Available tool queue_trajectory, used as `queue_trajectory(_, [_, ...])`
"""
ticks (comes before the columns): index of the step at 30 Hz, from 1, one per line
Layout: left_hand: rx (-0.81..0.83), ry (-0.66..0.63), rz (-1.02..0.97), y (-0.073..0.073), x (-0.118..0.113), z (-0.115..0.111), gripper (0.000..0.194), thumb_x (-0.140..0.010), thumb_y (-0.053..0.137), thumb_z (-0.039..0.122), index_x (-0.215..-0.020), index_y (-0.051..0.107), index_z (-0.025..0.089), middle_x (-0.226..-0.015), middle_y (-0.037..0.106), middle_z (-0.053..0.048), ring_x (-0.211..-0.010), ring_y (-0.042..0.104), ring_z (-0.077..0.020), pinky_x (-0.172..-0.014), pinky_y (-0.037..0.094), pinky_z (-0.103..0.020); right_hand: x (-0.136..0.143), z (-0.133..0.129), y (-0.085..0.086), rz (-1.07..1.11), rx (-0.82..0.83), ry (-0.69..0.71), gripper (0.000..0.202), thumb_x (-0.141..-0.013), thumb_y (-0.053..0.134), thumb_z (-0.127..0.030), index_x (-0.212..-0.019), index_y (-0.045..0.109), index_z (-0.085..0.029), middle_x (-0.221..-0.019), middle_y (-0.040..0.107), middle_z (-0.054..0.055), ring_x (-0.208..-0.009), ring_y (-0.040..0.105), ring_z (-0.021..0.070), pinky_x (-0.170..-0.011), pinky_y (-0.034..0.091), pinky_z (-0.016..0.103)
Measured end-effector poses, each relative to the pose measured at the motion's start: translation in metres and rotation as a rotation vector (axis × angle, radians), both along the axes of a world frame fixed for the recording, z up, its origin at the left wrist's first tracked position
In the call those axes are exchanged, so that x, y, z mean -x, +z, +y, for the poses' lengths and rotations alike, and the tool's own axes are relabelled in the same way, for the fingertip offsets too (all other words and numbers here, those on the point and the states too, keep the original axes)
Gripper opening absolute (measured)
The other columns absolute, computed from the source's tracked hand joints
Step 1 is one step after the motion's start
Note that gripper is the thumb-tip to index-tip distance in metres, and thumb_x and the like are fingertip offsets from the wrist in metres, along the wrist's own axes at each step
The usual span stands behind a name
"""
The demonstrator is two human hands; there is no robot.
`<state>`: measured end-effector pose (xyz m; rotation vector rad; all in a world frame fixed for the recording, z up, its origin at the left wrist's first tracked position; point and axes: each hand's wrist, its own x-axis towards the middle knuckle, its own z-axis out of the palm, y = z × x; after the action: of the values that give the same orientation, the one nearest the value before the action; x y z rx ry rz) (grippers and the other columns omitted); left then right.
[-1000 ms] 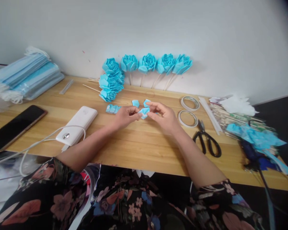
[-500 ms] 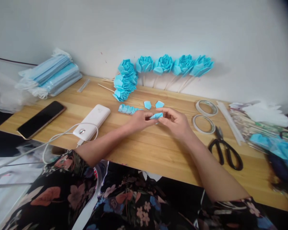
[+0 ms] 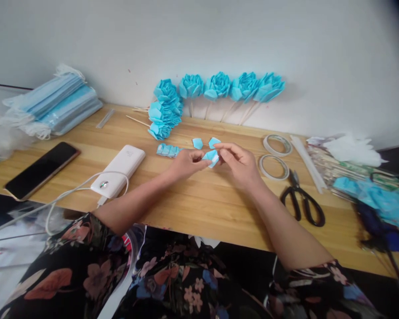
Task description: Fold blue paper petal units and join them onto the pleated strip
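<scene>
Between my hands is a small folded blue petal (image 3: 210, 157) with a white patch near its right end. My left hand (image 3: 188, 164) pinches its left side between thumb and fingers. At its right edge are the closed fingertips of my right hand (image 3: 240, 165), with the index finger reaching over the top. Just beyond lie two loose blue petals, a left one (image 3: 197, 143) and a right one (image 3: 214, 142) close to my right index finger. A row of folded blue pieces (image 3: 168, 150) rests beside my left hand, partly hidden by it.
Blue flowers on sticks (image 3: 217, 85) lean on the wall, with more stacked at left (image 3: 164, 110). Rightward lie tape rolls (image 3: 274, 167), black-handled scissors (image 3: 302, 199) and white sticks (image 3: 307, 164). Leftward are a power bank (image 3: 119, 170), a phone (image 3: 41, 170) and face masks (image 3: 56, 104).
The folded petal has turned in my fingers and now shows its face and a white patch. My right fingers have shifted to its right edge. The whole view has moved slightly.
</scene>
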<state>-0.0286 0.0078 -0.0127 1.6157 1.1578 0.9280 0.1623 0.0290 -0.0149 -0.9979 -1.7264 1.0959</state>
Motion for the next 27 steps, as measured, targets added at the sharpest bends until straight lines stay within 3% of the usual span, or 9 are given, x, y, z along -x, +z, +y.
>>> queue_trajectory(7, [0.074,-0.01,-0.044,0.004,0.002,0.001,0.029,-0.079,0.059,0.041,-0.066,0.051,0.017,-0.061,0.044,0.004,-0.058,0.037,-0.0087,-0.056,0.027,-0.025,0.003,0.0,-0.003,0.024,-0.021,0.041,0.026,-0.084,0.065,-0.026,-0.11,0.069,-0.024,-0.081,0.066,-0.002,-0.074,0.061,0.0121,-0.071,0.049,0.028])
queue_trajectory(13, [0.072,0.007,-0.039,0.001,0.004,0.002,0.024,-0.076,0.061,0.036,-0.066,0.05,0.017,-0.06,0.039,0.005,-0.057,0.032,-0.0081,-0.055,0.023,-0.025,0.006,-0.003,-0.001,-0.044,-0.08,-0.008,0.025,-0.084,0.063,-0.026,-0.109,0.069,-0.024,-0.078,0.065,-0.003,-0.07,0.059,0.0118,-0.067,0.048,0.027])
queue_trajectory(18, [0.074,0.067,-0.046,-0.001,0.005,0.003,0.021,-0.079,0.059,0.033,-0.068,0.051,0.017,-0.062,0.045,0.003,-0.058,0.038,-0.0088,-0.056,0.027,-0.025,0.007,-0.009,0.006,-0.254,-0.362,-0.184,0.008,-0.088,0.061,-0.025,-0.085,0.068,-0.022,-0.08,0.071,0.0,-0.07,0.062,0.0139,-0.068,0.048,0.029])
queue_trajectory(22, [0.06,0.068,-0.051,0.0,0.004,0.003,0.02,-0.08,0.059,0.033,-0.07,0.054,0.016,-0.065,0.048,0.003,-0.06,0.041,-0.0092,-0.058,0.031,-0.024,0.006,-0.009,0.003,-0.437,-0.578,-0.148,0.011,-0.09,0.059,-0.021,-0.086,0.069,-0.022,-0.081,0.073,0.002,-0.076,0.065,0.0167,-0.073,0.048,0.03])
queue_trajectory(27, [0.026,0.048,-0.037,0.002,0.005,0.002,0.021,-0.08,0.059,0.033,-0.069,0.053,0.016,-0.062,0.045,0.004,-0.059,0.038,-0.0089,-0.057,0.028,-0.024,0.006,-0.008,0.0,-0.506,-0.584,-0.104,0.016,-0.093,0.055,-0.021,-0.089,0.071,-0.023,-0.084,0.074,0.004,-0.079,0.065,0.0182,-0.073,0.046,0.031])
